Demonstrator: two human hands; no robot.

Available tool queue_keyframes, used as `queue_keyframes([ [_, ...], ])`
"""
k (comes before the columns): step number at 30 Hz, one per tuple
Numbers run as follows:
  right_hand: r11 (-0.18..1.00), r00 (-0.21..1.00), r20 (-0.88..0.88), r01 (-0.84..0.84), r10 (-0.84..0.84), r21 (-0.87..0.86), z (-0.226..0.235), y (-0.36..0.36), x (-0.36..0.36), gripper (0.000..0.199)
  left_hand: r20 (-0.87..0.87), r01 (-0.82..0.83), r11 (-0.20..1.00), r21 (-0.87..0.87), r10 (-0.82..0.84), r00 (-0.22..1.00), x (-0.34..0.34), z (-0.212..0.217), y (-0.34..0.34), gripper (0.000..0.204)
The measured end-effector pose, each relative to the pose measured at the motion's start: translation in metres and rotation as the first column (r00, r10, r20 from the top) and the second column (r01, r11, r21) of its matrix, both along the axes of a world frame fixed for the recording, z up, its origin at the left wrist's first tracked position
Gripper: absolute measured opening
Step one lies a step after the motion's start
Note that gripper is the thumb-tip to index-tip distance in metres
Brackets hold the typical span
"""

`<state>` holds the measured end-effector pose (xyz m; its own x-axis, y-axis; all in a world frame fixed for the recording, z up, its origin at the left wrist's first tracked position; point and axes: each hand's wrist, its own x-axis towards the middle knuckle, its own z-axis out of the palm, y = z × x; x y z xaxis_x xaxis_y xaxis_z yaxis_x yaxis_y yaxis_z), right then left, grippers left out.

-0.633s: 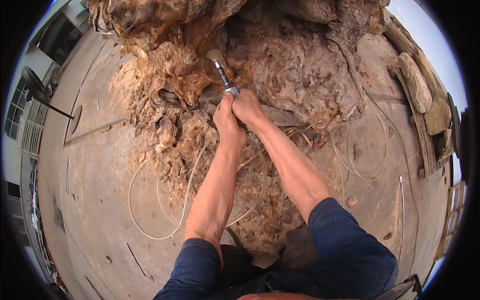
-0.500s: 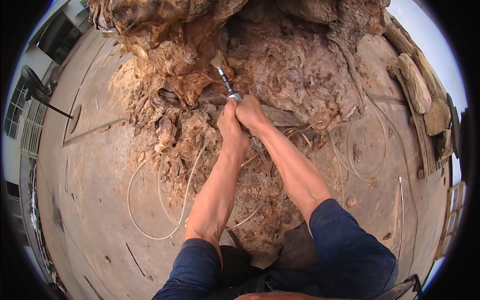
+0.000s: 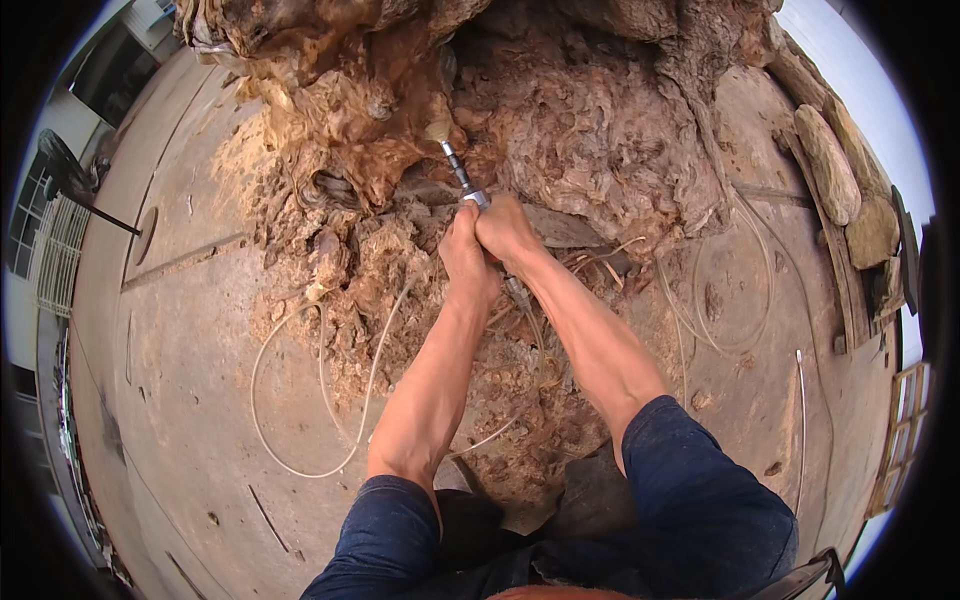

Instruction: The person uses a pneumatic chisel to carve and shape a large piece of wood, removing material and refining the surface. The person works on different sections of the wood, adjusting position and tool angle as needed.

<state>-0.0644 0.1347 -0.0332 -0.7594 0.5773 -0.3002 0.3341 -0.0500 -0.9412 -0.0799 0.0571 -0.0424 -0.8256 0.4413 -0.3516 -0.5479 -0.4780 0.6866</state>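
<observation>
Both hands grip an air grinder [image 3: 456,168] with a slim metal shaft, side by side around its body. My left hand [image 3: 466,255] is wrapped round it on the left, fingers closed. Pressed up against it, my right hand [image 3: 506,230] closes round the same tool from the right. The grinder's pale, blurred tip [image 3: 438,130] is at the surface of a huge gnarled root stump [image 3: 590,140], by a hollow between lighter and darker wood. Most of the tool's body is hidden by my fingers; its tail end [image 3: 517,290] shows below my right wrist.
Wood chips and crumbled bark [image 3: 390,265] are heaped under the stump. A clear hose [image 3: 300,473] loops over the concrete floor [image 3: 190,400] on the left, with more hose coils [image 3: 745,350] on the right. Rocks and timber [image 3: 828,170] lie at far right. A black stand [image 3: 110,218] is at far left.
My hands and the grinder have shifted very slightly right, the tip still at the stump. The hose below the tool has swung and changed its curve.
</observation>
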Motion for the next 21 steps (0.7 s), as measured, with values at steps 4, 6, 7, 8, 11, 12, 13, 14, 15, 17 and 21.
queue_keyframes([
  [4,1.000,1.000,0.011,0.014,-0.014,-0.002,0.002,0.003,0.006,0.029,-0.034,0.016,1.000,0.018,-0.015,0.999,0.008,0.002,0.003,0.034],
  [6,0.996,0.997,-0.053,0.043,-0.047,-0.082,0.006,0.010,0.004,0.030,-0.045,0.084,0.996,-0.039,-0.085,0.995,-0.005,-0.001,0.007,0.036],
  [7,0.991,0.994,-0.084,0.057,-0.068,-0.122,0.007,0.013,0.003,0.030,-0.050,0.119,0.991,-0.067,-0.123,0.991,-0.009,-0.003,0.009,0.036],
  [8,0.997,0.996,-0.082,0.041,-0.046,-0.066,0.008,0.014,0.003,0.030,-0.057,0.086,0.996,-0.026,-0.088,0.995,-0.008,-0.006,0.012,0.036],
  [11,0.999,0.997,-0.076,-0.004,0.008,0.050,0.015,0.012,0.004,0.028,-0.080,0.023,0.997,0.080,-0.016,0.997,-0.005,-0.007,0.014,0.035],
  [12,0.995,0.999,-0.043,-0.026,0.030,0.092,0.016,0.009,0.003,0.029,-0.069,0.010,0.996,0.092,-0.003,0.998,-0.005,-0.009,0.011,0.035],
  [13,0.990,0.999,-0.010,-0.050,0.052,0.132,0.016,0.005,0.003,0.029,-0.058,-0.004,0.995,0.104,0.010,0.998,-0.004,-0.011,0.007,0.035],
  [14,0.982,0.997,0.024,-0.076,0.073,0.172,0.015,0.003,0.002,0.029,-0.047,-0.019,0.993,0.115,0.025,0.999,-0.003,-0.013,0.004,0.035],
  [15,0.992,0.996,0.072,-0.068,0.061,0.108,0.015,-0.001,0.002,0.033,-0.060,-0.012,0.995,0.099,0.018,0.998,-0.005,-0.017,0.000,0.037],
  [17,0.996,0.996,0.066,-0.068,0.064,0.055,0.012,-0.006,0.003,0.033,-0.056,-0.002,0.998,0.067,0.006,0.998,-0.008,-0.027,-0.006,0.037],
  [21,0.998,0.999,0.027,-0.024,0.023,0.056,-0.009,-0.001,0.003,0.033,-0.015,-0.012,0.999,0.052,0.013,1.000,0.005,-0.012,-0.003,0.029],
])
